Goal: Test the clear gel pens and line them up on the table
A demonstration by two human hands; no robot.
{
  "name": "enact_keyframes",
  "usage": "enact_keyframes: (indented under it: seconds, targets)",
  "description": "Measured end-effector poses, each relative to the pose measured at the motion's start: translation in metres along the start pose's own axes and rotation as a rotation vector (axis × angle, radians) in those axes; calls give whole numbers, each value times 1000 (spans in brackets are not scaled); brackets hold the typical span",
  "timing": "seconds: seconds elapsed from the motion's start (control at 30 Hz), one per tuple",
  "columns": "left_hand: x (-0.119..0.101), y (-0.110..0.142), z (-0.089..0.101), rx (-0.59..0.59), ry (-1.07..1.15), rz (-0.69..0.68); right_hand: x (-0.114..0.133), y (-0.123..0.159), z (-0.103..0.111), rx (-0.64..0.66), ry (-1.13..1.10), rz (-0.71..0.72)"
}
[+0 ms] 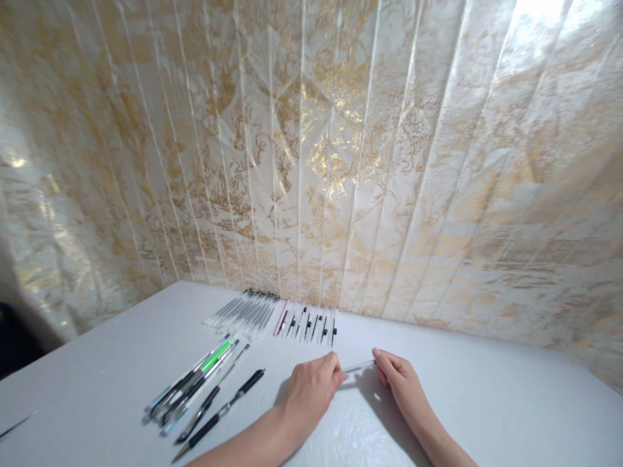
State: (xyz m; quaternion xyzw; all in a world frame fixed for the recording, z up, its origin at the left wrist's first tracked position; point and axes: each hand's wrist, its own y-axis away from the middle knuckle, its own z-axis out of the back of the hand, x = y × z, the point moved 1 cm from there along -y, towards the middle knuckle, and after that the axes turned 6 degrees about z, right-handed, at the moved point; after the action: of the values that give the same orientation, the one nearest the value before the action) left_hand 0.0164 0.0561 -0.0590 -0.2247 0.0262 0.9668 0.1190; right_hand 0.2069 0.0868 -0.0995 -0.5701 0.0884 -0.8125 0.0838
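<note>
My left hand [311,389] and my right hand [402,379] rest on the white table [487,402], each pinching one end of a thin clear pen tube [359,366] held level between them. Just beyond the hands lies a row of several clear pen caps with black tips [309,324]. To its left sits a bundle of clear pen barrels [243,314]. Nearer me on the left lie several assembled pens [195,383], one with a green body [217,353], and two black-gripped pens [221,408] apart from the pile.
A glossy white and gold marbled sheet [311,149] hangs as a backdrop right behind the table's far edge. A dark gap [14,337] shows at the far left beyond the table. A thin dark object [14,426] lies at the table's left edge.
</note>
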Motion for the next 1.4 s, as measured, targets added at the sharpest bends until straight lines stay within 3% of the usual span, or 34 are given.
enact_keyframes:
  seconds: [0.1,0.33,0.7,0.9,1.03,1.13,1.27,1.4]
  targets:
    - [1,-1,0,29,-15,-22,2,0,-1,5,-7,26]
    - [2,-2,-3,-65,17,-12,5,1,-2,-28,15,10]
    - [0,-2,-3,-41,6,-1,5,0,-1,-29,-13,16]
    - [0,-4,-1,5,-94,56,9,2,-2,-28,5,75]
    - [4,-6,1,10,-41,60,11,2,1,-42,-6,116]
    - [9,-8,0,-9,14,48,11,1,3,-69,-139,105]
    - [14,-10,-7,-78,59,48,10,2,-2,-74,-600,-81]
    - [13,-9,-14,-90,90,-40,15,7,-13,25,-865,-215]
